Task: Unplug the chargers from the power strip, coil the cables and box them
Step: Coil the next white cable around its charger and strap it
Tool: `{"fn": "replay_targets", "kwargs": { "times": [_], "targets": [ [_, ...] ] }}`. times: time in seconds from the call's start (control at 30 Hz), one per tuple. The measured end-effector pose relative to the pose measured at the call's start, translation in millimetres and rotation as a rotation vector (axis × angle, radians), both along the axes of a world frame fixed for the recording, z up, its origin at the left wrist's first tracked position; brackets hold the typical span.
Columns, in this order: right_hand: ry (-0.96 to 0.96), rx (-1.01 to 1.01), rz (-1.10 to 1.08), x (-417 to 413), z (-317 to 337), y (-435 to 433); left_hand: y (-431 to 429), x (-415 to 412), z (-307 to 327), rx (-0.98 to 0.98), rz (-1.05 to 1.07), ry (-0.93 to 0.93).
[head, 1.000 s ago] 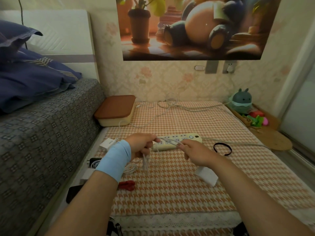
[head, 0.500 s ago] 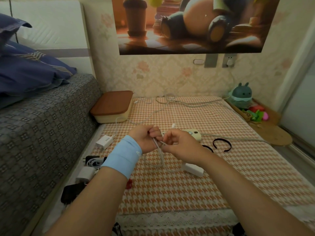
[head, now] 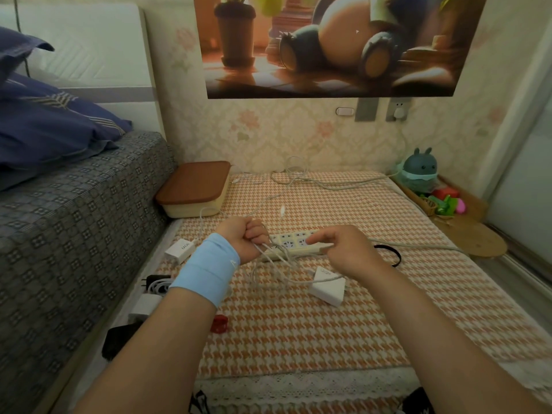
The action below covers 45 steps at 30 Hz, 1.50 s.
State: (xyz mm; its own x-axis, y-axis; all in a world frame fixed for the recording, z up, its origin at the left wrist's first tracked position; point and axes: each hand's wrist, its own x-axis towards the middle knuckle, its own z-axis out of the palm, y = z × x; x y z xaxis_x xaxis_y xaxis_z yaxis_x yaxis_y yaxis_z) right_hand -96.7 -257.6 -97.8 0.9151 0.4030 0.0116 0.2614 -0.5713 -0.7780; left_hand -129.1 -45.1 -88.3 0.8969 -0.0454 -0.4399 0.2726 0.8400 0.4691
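Note:
My left hand (head: 246,239), with a blue wristband, grips loops of a thin white cable (head: 279,265) just above the cloth. My right hand (head: 343,249) pinches the same cable a short way to the right. The cable runs down to a white charger block (head: 327,286) lying on the cloth below my right hand. Behind both hands lies the cream power strip (head: 294,242), its sockets partly hidden by my fingers. A cream box with a brown lid (head: 194,188), shut, stands at the back left. A second white charger (head: 179,250) lies at the cloth's left edge.
A black hair band (head: 388,253) lies right of the strip, whose grey cord (head: 418,248) trails off right. More chargers and cables (head: 156,286) sit in the gap beside the bed (head: 74,234). A red clip (head: 219,324) lies near my left forearm. Toys (head: 430,186) crowd the back right.
My hands have drawn apart, stretching the cable between them. The right hand moved to the right and the power strip shows again between the hands.

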Motion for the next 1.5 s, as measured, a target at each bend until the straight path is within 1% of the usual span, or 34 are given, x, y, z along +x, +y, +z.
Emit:
{"fn": "replay_targets", "kwargs": {
  "times": [0.03, 0.1, 0.13, 0.17, 0.2, 0.23, 0.3, 0.37, 0.4, 0.43, 0.47, 0.57, 0.67, 0.7, 0.73, 0.77, 0.83, 0.87, 0.9, 0.93, 1.0, 1.07, 1.1, 1.13, 1.17, 1.2, 1.23, 1.27, 1.3, 1.37, 1.43, 1.5],
  "targets": [
    [0.036, -0.064, 0.04, 1.0, 0.4, -3.4, 2.2, -0.2, -0.8, 0.004, -0.012, 0.011],
    [0.204, -0.199, 0.214, -4.1, 2.5, -6.6, -0.3, -2.1, -2.2, 0.041, -0.042, 0.032],
    [0.23, -0.302, 0.299, -8.6, 4.9, -5.7, -3.4, -3.0, -2.7, 0.063, -0.051, 0.039],
    [0.197, -0.393, 0.354, -12.0, 5.0, -2.7, -6.8, -3.4, -3.0, 0.08, -0.057, 0.041],
    [0.128, -0.442, 0.371, -14.0, 3.5, 2.3, -9.9, -3.7, -3.0, 0.086, -0.06, 0.039],
    [0.059, -0.434, 0.366, -15.4, 2.7, 8.2, -12.4, -3.4, -3.2, 0.079, -0.06, 0.034],
    [-0.022, -0.294, 0.318, -13.3, -0.1, 19.5, -16.7, -2.7, -3.0, 0.04, -0.047, 0.031],
    [0.035, -0.078, 0.314, -18.9, -1.8, 27.8, -19.0, -2.6, -2.8, -0.006, -0.011, 0.026],
    [0.064, -0.002, 0.318, -20.1, -3.7, 30.4, -19.2, -3.4, -2.4, -0.031, 0.009, 0.025],
    [0.091, 0.007, 0.325, -22.8, -5.4, 31.3, -17.7, -4.0, -2.3, -0.057, 0.031, 0.028],
    [0.069, -0.032, 0.34, -27.0, -6.9, 32.2, -15.4, -5.1, -1.8, -0.083, 0.053, 0.032],
    [-0.162, -0.278, 0.363, -29.8, -10.6, 34.3, -11.6, -6.7, -0.9, -0.121, 0.11, 0.044],
    [-0.389, -0.334, 0.363, -26.9, -10.2, 36.8, -11.9, -6.9, 0.2, -0.148, 0.153, 0.033],
    [-0.437, -0.331, 0.364, -24.9, -10.3, 36.4, -8.5, -6.2, -0.5, -0.144, 0.181, 0.04],
    [-0.443, -0.29, 0.377, -22.3, -8.9, 35.6, -4.9, -6.1, 0.2, -0.13, 0.203, 0.05],
    [-0.407, -0.205, 0.402, -20.0, -5.1, 32.6, -1.1, -5.8, 0.0, -0.104, 0.221, 0.066],
    [-0.261, -0.018, 0.432, -16.9, 1.9, 24.5, 2.2, -8.5, 1.6, -0.047, 0.213, 0.089],
    [-0.163, 0.053, 0.433, -18.1, 5.3, 20.8, 2.9, -9.5, 0.9, 0.008, 0.199, 0.09],
    [-0.086, 0.094, 0.426, -19.4, 6.8, 18.4, 2.7, -10.5, -0.4, 0.122, 0.179, 0.1],
    [-0.059, 0.101, 0.405, -20.3, 7.8, 17.6, 3.2, -10.1, -2.7, 0.288, 0.149, 0.128],
    [-0.051, 0.109, 0.358, -19.7, 9.1, 18.2, 3.0, -13.3, -0.9, 0.741, 0.045, 0.225],
    [-0.019, 0.112, 0.347, -18.0, 10.3, 20.2, 6.7, -18.6, -0.5, 1.298, -0.062, 0.337],
    [0.016, 0.114, 0.358, -18.0, 11.1, 21.1, 10.6, -19.8, -3.4, 1.585, -0.065, 0.345],
    [0.053, 0.122, 0.372, -18.1, 11.4, 22.6, 13.1, -21.8, -5.2, 1.793, -0.002, 0.262],
    [0.083, 0.134, 0.384, -18.3, 11.8, 24.5, 12.7, -25.6, -4.0, 1.899, 0.094, 0.07],
    [0.109, 0.144, 0.391, -18.8, 13.1, 26.5, 10.2, -29.8, -0.8, 1.938, 0.168, -0.188],
    [0.134, 0.151, 0.391, -19.2, 14.6, 29.4, 5.3, -34.9, 4.6, 1.924, 0.181, -0.419],
    [0.162, 0.164, 0.392, -19.2, 16.2, 32.3, 1.4, -37.5, 7.1, 1.88, 0.132, -0.557],
    [0.194, 0.186, 0.4, -19.1, 17.8, 34.8, -3.3, -39.5, 9.3, 1.843, 0.048, -0.61],
    [0.243, 0.226, 0.413, -18.5, 19.1, 36.7, -8.1, -39.4, 6.0, 1.82, -0.07, -0.591],
    [0.244, 0.195, 0.41, -20.0, 20.6, 34.8, -9.3, -38.0, 4.0, 1.87, -0.081, -0.533],
    [0.218, 0.073, 0.416, -20.4, 22.8, 30.5, -5.6, -35.7, 5.2, 1.933, -0.049, -0.489]
  ]
}}
